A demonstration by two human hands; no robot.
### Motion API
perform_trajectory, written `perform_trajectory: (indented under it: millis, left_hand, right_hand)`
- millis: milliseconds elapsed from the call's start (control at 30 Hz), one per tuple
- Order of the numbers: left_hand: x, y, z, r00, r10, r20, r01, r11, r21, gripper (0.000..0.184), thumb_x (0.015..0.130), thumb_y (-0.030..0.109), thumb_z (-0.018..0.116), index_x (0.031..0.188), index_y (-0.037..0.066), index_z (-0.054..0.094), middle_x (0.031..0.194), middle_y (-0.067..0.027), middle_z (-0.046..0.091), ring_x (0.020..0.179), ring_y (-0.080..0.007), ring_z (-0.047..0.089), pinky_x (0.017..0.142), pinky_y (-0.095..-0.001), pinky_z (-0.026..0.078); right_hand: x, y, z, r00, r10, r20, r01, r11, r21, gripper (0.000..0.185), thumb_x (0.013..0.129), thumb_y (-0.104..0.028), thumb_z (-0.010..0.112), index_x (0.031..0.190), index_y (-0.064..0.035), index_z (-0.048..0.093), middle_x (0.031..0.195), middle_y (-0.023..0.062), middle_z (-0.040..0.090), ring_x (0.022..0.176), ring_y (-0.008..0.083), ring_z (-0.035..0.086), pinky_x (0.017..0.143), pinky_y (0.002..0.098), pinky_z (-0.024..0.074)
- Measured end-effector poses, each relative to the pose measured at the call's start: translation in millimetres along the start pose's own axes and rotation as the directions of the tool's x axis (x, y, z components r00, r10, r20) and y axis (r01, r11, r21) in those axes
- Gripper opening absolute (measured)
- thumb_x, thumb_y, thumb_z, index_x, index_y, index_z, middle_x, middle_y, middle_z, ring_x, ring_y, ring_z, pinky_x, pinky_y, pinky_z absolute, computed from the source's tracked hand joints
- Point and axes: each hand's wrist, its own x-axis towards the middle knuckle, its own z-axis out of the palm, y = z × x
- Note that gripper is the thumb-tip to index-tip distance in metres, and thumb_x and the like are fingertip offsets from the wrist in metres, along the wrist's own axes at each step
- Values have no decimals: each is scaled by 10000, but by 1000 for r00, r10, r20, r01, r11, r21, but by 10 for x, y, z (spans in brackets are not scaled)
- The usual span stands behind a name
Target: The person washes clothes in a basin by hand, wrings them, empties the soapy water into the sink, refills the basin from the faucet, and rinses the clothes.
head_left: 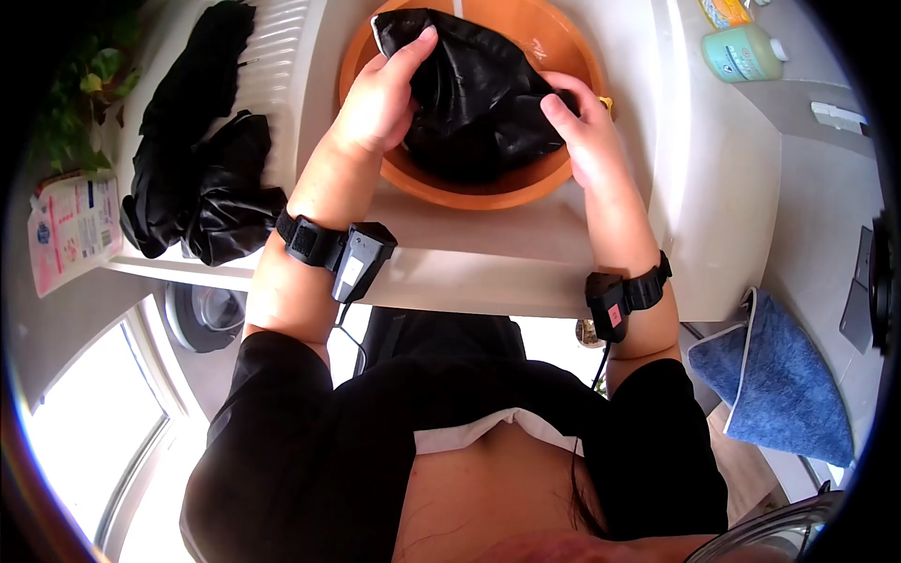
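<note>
Between my hands a wet-looking black garment (479, 80) is held over an orange basin (450, 194). My left hand (383, 98) is closed on its left side, the thumb pressed on top near a pale edge of the cloth. On the right side of the cloth, my right hand (589, 127) grips it with thumb and forefinger. The lower folds hang down into the basin, so what lies beneath them is hidden. I cannot tell which kind of garment it is.
More black clothing (202, 178) lies on the ribbed washboard (277, 94) at left. The basin stands in a white sink (629, 220). A pale green bottle (741, 53) is at upper right, a blue towel (788, 380) hangs at right, and a pink-and-white pouch (77, 225) sits at far left.
</note>
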Motion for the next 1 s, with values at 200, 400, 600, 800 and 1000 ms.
perform_trajectory:
  millis: [200,400,600,800,1000]
  left_hand:
    - [1,-2,4,1000,1,13,-1,1000,-8,360,894,273,579,1096,-24,566,983,-77,654,902,-170,629,792,-274,492]
    - [21,-42,-38,999,-42,28,42,999,15,402,887,279,590,1110,-53,551,1008,-92,648,929,-173,622,817,-278,483]
    - [-11,-24,22,1000,-17,26,15,998,64,452,876,307,606,1122,-66,542,1015,-89,645,927,-174,618,831,-284,477]
    - [39,-70,-81,1000,-12,19,9,989,145,467,858,359,624,1090,-42,565,921,-63,651,805,-119,609,677,-227,462]
    - [47,-56,-122,999,-8,54,2,993,121,347,935,238,511,1153,-31,542,1099,-103,625,1027,-209,594,923,-344,448]
  right_hand:
    - [34,45,-46,985,145,95,-145,989,-7,210,853,-239,668,925,-49,617,775,-70,512,734,14,423,644,169,331]
    - [12,48,-12,992,22,-121,12,963,271,208,877,-224,634,995,-57,595,867,-62,524,835,33,440,792,178,342]
    - [0,29,11,977,37,-209,27,954,297,216,896,-243,611,1014,-63,588,902,-60,526,875,44,437,841,190,327]
    - [60,147,-34,972,13,-233,68,940,336,297,919,-251,569,1108,-24,534,1052,30,583,1007,130,528,929,283,390]
    - [53,82,-9,969,-69,-238,146,936,322,198,928,-209,563,1018,-32,565,898,-44,517,833,39,431,778,181,357]
